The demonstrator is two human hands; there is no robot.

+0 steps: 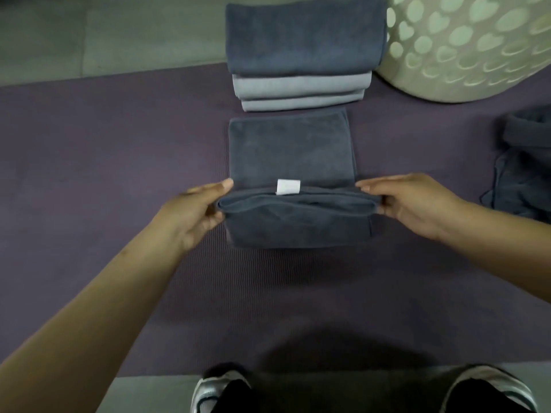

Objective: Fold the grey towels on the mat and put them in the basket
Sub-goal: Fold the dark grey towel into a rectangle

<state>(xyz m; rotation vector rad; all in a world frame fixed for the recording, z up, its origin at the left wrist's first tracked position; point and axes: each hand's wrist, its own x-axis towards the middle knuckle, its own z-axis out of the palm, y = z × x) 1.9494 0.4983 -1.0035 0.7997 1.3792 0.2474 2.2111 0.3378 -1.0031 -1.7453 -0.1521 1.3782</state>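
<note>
On the purple mat [119,174], centre: one dark grey towel [290,153], partly folded, its near portion doubled over toward the far side so the fold line runs left to right; a white label [288,186] shows at that line.

Left hand [196,211]: grip clamped on the left end of the raised fold, thumb under, fingers laid over the top. Right hand [408,201]: grip clamped likewise on the right end. Holding both ends at once keeps the edge straight and taut, probably so the layer can be carried over squarely.

Far centre: a stack of folded towels [304,55], dark one on top, paler ones beneath, lying partly off the mat's far edge and just beside the basket [465,49], which stands at far right; presumably staged there for loading.

Right edge: a heap of unfolded towels [524,162], well apart from the work, awaiting folding.

Near edge: two shoes [214,391], off the mat.
</note>
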